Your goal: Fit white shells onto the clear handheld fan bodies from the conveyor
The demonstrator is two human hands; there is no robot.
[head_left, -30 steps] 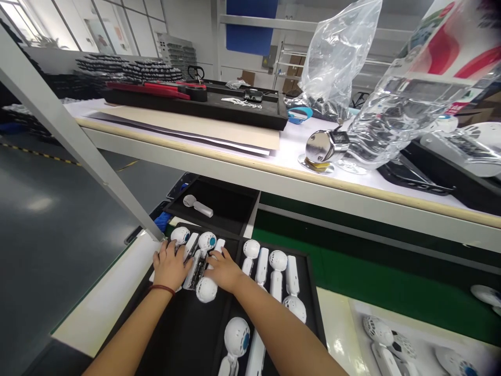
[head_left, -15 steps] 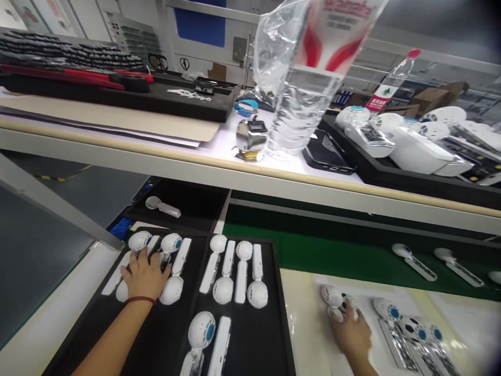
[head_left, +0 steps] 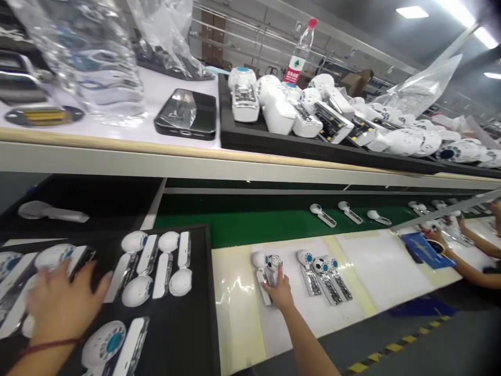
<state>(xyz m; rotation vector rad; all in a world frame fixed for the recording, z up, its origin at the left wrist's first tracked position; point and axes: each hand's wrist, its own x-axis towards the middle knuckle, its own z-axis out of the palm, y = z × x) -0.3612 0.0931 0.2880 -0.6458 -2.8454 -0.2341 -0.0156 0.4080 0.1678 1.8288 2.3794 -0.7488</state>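
Note:
My left hand (head_left: 64,303), fingers spread and a little blurred, is over white handheld fan parts (head_left: 57,256) in the black foam tray (head_left: 195,334); what lies under the palm is hidden. My right hand (head_left: 281,291) is closed around the handle of a handheld fan with a soccer-ball pattern (head_left: 274,262), its index finger against the head. That handle is mostly covered by the hand. Close on its left lies a plain white fan (head_left: 260,260). Right of the hand lie a white fan with a blue centre (head_left: 305,257) and two more with clear-cased handles.
A shelf edge (head_left: 250,164) crosses above the bench, bearing a phone (head_left: 190,112) and a black tray of white fan parts (head_left: 277,112). Fans lie along the green belt (head_left: 235,219). At the far right, a co-worker's arms (head_left: 469,266) reach over the bench near a blue sheet (head_left: 422,250).
My view has swung right, bringing the co-worker's arms and more of the belt into sight. My left hand stays over the tray, my right hand at the soccer-ball fan.

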